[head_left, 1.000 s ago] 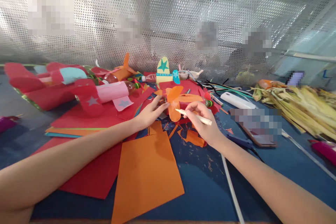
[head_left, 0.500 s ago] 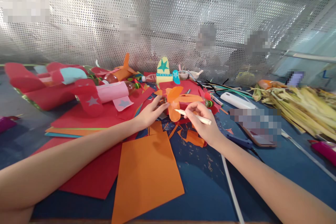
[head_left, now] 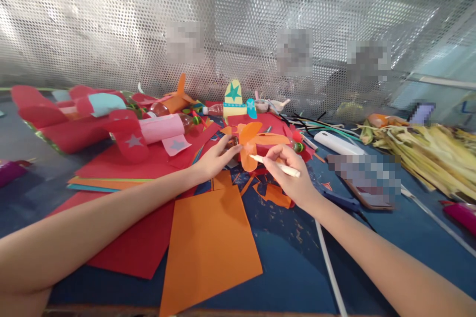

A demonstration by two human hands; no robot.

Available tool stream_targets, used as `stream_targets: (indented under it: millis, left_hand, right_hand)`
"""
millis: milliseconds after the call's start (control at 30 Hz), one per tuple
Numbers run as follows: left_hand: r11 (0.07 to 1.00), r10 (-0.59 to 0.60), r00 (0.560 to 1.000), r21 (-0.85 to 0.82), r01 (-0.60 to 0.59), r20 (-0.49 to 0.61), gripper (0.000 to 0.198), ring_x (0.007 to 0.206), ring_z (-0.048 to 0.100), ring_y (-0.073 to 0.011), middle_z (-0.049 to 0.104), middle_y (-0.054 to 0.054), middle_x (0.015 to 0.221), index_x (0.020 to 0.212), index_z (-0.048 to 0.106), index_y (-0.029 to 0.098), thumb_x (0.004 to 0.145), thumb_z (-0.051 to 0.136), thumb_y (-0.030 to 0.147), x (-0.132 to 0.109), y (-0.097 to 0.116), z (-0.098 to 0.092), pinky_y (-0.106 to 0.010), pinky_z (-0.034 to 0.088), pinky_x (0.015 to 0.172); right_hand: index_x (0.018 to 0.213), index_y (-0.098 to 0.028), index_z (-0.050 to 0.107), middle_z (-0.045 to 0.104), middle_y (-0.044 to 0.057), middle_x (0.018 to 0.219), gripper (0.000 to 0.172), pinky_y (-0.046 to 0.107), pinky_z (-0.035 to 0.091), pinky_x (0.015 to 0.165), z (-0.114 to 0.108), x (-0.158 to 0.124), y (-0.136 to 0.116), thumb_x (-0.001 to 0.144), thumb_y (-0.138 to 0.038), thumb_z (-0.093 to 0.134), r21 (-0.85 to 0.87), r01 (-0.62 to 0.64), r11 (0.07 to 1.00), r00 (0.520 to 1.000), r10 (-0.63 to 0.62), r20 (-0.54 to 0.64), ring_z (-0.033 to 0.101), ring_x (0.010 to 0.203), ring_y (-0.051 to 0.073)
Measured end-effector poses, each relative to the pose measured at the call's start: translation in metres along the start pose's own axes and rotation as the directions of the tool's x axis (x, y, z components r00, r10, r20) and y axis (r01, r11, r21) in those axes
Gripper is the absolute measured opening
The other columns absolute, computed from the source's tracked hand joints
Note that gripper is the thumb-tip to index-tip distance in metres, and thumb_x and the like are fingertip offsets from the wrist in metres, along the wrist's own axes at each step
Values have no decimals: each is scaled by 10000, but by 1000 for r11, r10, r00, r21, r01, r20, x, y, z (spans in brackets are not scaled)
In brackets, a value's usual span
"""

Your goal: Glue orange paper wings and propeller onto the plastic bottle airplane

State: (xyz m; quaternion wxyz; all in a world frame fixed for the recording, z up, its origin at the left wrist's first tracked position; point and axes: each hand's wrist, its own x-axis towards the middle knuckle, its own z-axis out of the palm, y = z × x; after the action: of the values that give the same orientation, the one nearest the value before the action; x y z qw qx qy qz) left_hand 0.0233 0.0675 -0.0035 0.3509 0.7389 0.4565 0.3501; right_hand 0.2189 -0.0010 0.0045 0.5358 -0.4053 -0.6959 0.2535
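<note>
My left hand [head_left: 213,159] rests on red paper, its fingers pinched around the end of a small plastic bottle [head_left: 232,142] that carries an orange paper propeller [head_left: 249,139]. My right hand [head_left: 292,176] is closed around a cream-coloured pen-like stick [head_left: 275,165], whose tip touches the lower blade of the propeller. An orange sheet [head_left: 208,245] lies flat on the blue table [head_left: 293,267] below both hands, partly over a red sheet [head_left: 130,247].
Red paper aeroplanes on bottles [head_left: 111,126] lie at the left. A yellow and teal plane [head_left: 232,101] stands behind. Yellow leaf strips [head_left: 427,151] pile at the right, near a phone [head_left: 366,193], a white case [head_left: 336,142] and a thin white rod [head_left: 329,267]. Perforated metal screen [head_left: 238,25] behind.
Both hands hold almost still. The view has shifted slightly, and the stick tip stays on the orange propeller.
</note>
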Motion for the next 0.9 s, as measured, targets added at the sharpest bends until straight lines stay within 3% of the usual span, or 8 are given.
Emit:
stream_targets:
  millis: [400,667,900]
  left_hand:
    - [999,5,999,32,-6,54,680,1111,590,-271,653,-87,1158,1362,400,156,835,408,587,-2,6,-2,-390,449,975]
    - [997,81,993,-14,-80,89,684,1011,627,-250,628,-115,1210,1362,388,163,829,440,590,-1,3,0,-397,476,946]
    - [997,81,994,-9,-80,73,686,1058,614,-261,620,-127,1216,1356,389,157,826,455,587,-2,3,0,-397,482,934]
  right_hand:
    - [804,-218,524,564,-20,751,152,239,451,596,-1,0,6,881,-335,582,-17,22,1000,999,-23,-25,550,663,112]
    - [800,-221,517,562,-18,746,173,246,444,591,0,-1,5,888,-360,570,-27,18,999,1000,-18,-16,544,656,118]
    - [796,-218,515,545,-22,727,192,241,432,579,0,0,6,878,-378,584,-48,5,999,1000,-5,-2,523,633,114]
